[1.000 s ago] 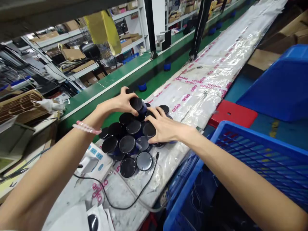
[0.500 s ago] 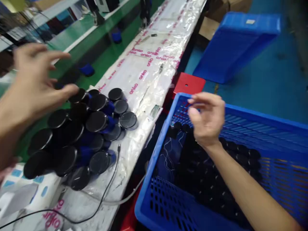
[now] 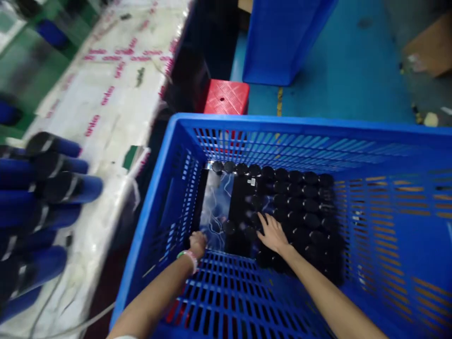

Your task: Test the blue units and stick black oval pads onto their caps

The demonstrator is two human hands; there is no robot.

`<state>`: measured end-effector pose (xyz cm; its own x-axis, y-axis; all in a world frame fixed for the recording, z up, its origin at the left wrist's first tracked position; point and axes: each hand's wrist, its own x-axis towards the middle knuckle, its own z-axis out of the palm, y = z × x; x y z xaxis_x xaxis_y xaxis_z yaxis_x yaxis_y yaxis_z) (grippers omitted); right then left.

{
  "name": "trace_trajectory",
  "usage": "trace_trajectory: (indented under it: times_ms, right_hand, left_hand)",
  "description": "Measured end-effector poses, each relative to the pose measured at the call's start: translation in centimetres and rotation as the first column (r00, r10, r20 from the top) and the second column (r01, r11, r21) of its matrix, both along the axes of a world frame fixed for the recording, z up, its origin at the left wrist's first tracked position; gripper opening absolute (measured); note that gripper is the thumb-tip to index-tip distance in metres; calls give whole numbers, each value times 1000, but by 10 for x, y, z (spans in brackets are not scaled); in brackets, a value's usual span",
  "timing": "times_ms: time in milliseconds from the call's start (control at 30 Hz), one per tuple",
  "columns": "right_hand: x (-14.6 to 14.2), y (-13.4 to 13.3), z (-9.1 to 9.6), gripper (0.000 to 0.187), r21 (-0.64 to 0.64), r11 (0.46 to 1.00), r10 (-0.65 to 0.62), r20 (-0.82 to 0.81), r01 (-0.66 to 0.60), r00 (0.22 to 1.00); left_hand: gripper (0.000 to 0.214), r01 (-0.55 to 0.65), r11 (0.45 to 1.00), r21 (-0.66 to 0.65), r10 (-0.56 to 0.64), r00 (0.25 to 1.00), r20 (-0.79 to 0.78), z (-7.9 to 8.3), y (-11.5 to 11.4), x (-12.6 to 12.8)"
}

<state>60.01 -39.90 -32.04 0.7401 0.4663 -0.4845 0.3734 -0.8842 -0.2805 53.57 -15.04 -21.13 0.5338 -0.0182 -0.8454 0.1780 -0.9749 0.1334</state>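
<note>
Both my hands reach down inside a large blue plastic crate [image 3: 268,121]. My left hand [image 3: 197,244], a bracelet at its wrist, has its fingers curled at the near left corner of a flat dark printed sheet [image 3: 215,202] with a lightning pattern. Whatever is in those fingers is hidden. My right hand [image 3: 273,233] is open, fingers spread over black-capped cylinders [image 3: 294,202] packed upright in rows. One black-capped cylinder [image 3: 229,227] stands apart from the rows, between my hands.
Left of the crate, a plastic-covered bench [image 3: 106,108] with pink lettering carries a pile of blue cylinders with black caps [image 3: 67,188] and a cable. Beyond the crate are a red stool [image 3: 226,96] and another blue crate [image 3: 278,42]. A cardboard box [image 3: 432,47] lies far right.
My view has swung right toward the crate. My left hand has moved from above the bench pile down into the crate. My right hand has lowered onto the capped cylinders, fingers now spread.
</note>
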Motion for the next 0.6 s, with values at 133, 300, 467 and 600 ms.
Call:
trace_trajectory:
  times_ms: [133,300,467,600]
  right_hand:
    - [-12,7,-18,78,-8,1000,23,-42,-24,999]
    - [-19,31,-20,86,33,999,38,-104,-34,994]
    - [-37,49,-14,90,70,996,77,-208,-63,975]
    - [-56,62,-11,95,31,999,15,-309,-5,951]
  left_hand:
    - [34,47,982,181,-32,996,-89,-57,8,-42]
    - [34,69,962,264,-47,995,-91,-95,4,-46]
    - [41,11,959,283,-7,1000,-16,-106,-13,-26]
    - [48,-44,968,248,33,998,47,-114,-45,-10]
